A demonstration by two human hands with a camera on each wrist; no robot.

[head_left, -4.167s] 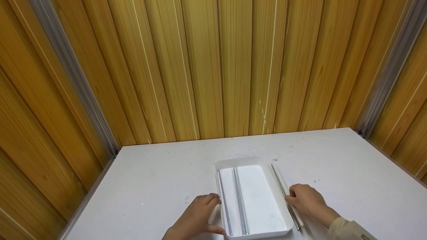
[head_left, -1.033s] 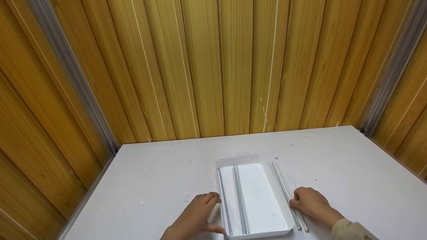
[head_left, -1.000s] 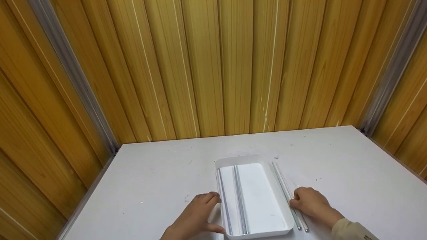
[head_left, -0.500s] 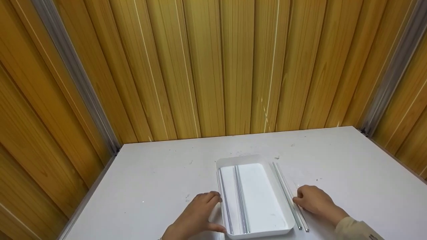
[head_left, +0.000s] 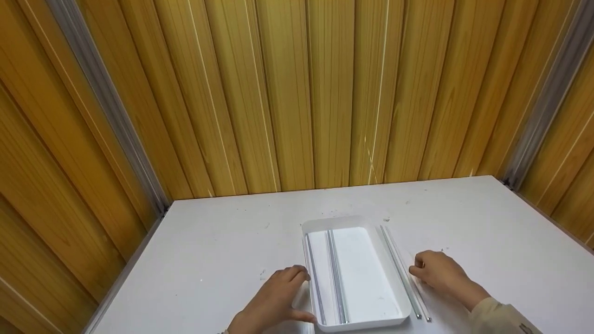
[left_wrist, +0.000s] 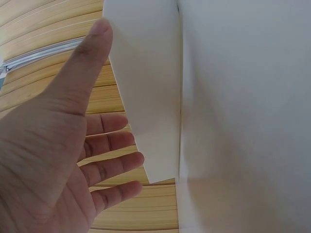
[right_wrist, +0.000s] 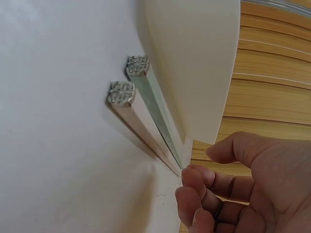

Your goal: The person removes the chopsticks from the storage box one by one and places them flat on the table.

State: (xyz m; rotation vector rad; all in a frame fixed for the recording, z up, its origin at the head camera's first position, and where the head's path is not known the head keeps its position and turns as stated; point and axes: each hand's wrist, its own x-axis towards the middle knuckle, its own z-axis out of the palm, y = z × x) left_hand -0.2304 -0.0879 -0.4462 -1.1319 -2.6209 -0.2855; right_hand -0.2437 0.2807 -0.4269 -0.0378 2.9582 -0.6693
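Observation:
A shallow white tray [head_left: 390, 276] lies lengthwise on the table. Inside it, one slim chopstick [head_left: 316, 278] runs along the left wall and more chopsticks [head_left: 337, 278] lie close together beside it. Outside the right wall rest a greenish chopstick [right_wrist: 158, 104] and a pinkish chopstick [right_wrist: 143, 124], side by side, with patterned metal ends. My right hand [head_left: 438, 271] hovers just right of this pair, fingers loosely curled, thumb apart, holding nothing. At the tray's near left side is my left hand [head_left: 277, 294], thumb and fingers spread against the outer wall [left_wrist: 146, 92].
The white tabletop [head_left: 227, 246] carries small dark marks and specks. Wood-patterned panels [head_left: 287, 93] stand behind it and at both sides, with metal posts [head_left: 113, 106] in the corners.
My right hand has let go of the chopsticks beside the tray and drawn slightly right and away from me. That pair stays on the table. The left hand keeps its place.

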